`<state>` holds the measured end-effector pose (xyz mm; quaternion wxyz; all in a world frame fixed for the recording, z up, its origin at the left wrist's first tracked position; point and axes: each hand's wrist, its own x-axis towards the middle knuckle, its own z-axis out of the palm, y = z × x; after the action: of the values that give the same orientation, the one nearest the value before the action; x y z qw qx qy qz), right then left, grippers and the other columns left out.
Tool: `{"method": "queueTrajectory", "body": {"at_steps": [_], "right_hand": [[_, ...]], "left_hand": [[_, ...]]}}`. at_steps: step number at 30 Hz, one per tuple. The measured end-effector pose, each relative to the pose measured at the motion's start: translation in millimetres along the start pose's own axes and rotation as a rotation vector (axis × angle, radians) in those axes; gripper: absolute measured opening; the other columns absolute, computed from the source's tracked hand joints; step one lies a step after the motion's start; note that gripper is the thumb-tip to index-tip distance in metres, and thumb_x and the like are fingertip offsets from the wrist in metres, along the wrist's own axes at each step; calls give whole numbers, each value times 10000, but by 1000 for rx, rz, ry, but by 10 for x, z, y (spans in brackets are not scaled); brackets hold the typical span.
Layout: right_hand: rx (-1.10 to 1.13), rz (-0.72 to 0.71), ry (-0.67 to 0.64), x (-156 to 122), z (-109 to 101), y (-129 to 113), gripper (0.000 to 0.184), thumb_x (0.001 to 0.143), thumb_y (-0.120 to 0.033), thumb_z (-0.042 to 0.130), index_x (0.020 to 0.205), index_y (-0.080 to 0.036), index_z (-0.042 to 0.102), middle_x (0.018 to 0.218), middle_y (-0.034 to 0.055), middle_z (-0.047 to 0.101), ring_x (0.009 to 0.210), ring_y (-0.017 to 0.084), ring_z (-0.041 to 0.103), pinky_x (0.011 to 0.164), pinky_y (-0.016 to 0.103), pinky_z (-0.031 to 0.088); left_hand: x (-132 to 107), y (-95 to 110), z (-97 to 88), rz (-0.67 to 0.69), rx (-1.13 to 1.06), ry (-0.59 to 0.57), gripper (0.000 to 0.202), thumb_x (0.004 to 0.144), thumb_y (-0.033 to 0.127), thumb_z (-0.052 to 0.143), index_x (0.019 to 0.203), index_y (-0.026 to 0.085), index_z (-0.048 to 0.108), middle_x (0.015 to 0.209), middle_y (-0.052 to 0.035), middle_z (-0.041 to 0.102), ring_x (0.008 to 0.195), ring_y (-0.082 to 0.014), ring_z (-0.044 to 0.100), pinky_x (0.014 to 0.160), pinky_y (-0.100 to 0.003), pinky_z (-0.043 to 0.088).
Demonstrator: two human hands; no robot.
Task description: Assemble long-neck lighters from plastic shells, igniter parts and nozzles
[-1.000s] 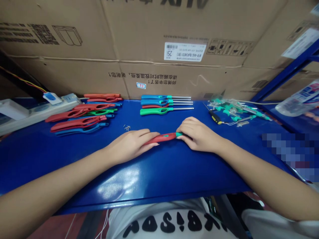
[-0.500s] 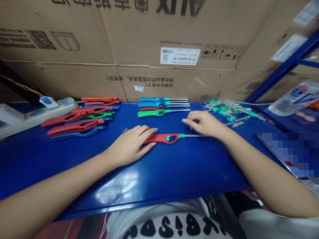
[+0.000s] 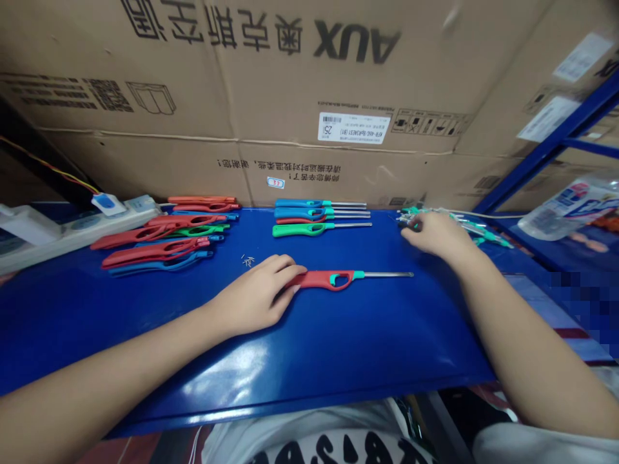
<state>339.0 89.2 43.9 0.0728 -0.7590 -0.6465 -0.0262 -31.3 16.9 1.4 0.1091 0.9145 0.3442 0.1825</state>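
Observation:
My left hand (image 3: 264, 293) is closed around the handle end of a red gas lighter (image 3: 319, 278), which lies on the blue table with its metal tube pointing right. The lighter has a turquoise trigger and collar. My right hand (image 3: 438, 237) is over the pile of lighter tube parts (image 3: 476, 229) with turquoise ends at the back right. Its fingers are curved, with a gap between thumb and forefinger; the other fingertips are partly hidden. Small metal pins (image 3: 248, 261) lie just beyond my left hand.
Several lighters with tubes (image 3: 300, 229) lie in a row at the back middle. Red, blue and green handles (image 3: 159, 248) are stacked at the left, beside a white power strip (image 3: 82, 232). Cardboard boxes (image 3: 271, 96) wall the back. A clear plastic bag (image 3: 565, 209) is at the right.
My right hand has moved right and away from me, from beyond the lighter's tube to the parts pile. My left hand stays on the red lighter. The view has tilted up slightly.

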Motion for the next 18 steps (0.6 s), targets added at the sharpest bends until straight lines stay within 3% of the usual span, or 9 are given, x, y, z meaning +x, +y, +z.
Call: {"method": "queueTrajectory", "body": {"at_steps": [2, 4, 6, 9, 11, 15, 18], "right_hand": [[110, 3, 130, -57, -61, -83, 274, 839, -361, 579, 978, -175, 726, 907, 160, 734, 876, 338, 687, 745, 439, 507], [383, -40, 304, -137, -85, -202, 240, 832, -361, 597, 932, -189, 730, 868, 127, 728, 812, 289, 669, 753, 421, 504], [712, -98, 339, -241, -52, -358, 239, 822, -406, 624, 880, -199, 730, 742, 68, 681, 667, 220, 611, 667, 373, 490], [1159, -151, 84, -432, 76, -650, 325, 803, -515, 685, 903, -208, 719, 545, -27, 511, 475, 139, 453, 483, 290, 384], [1333, -143, -108, -556, 175, -851, 367, 791, -554, 723, 898, -203, 706, 552, -35, 501, 476, 120, 449, 458, 267, 375], [1394, -208, -316, -692, 326, -1183, 474, 819, -666, 670, 841, -194, 658, 630, -18, 568, 458, 84, 446, 432, 244, 355], [1409, -293, -362, -694, 383, -1369, 479, 823, -664, 667, 933, -198, 656, 753, 3, 647, 450, 71, 447, 413, 240, 337]], "left_hand": [[-15, 19, 0, 7, -1, -21, 348, 997, 184, 456, 1321, 155, 579, 1198, -125, 606, 1092, -246, 585, 973, -417, 527], [-29, 40, 7, 18, 3, -40, 377, 980, 167, 470, 1344, 148, 565, 1207, -130, 602, 1101, -254, 580, 981, -425, 523], [-36, 64, 14, 23, 14, -53, 390, 974, 169, 477, 1353, 141, 562, 1199, -136, 602, 1097, -263, 583, 976, -431, 525], [-32, 106, 15, 16, 36, -63, 388, 984, 186, 469, 1357, 142, 566, 1161, -141, 607, 1059, -259, 601, 940, -416, 539], [-26, 132, 7, 21, 59, -69, 384, 994, 196, 461, 1358, 144, 570, 1132, -139, 610, 1026, -251, 610, 905, -397, 548], [-25, 159, -6, 47, 115, -77, 378, 1018, 221, 438, 1357, 130, 577, 1075, -132, 617, 978, -247, 609, 859, -388, 553], [-33, 169, -1, 54, 160, -75, 378, 1027, 226, 421, 1351, 118, 582, 1057, -129, 623, 963, -253, 608, 851, -401, 554]]}}
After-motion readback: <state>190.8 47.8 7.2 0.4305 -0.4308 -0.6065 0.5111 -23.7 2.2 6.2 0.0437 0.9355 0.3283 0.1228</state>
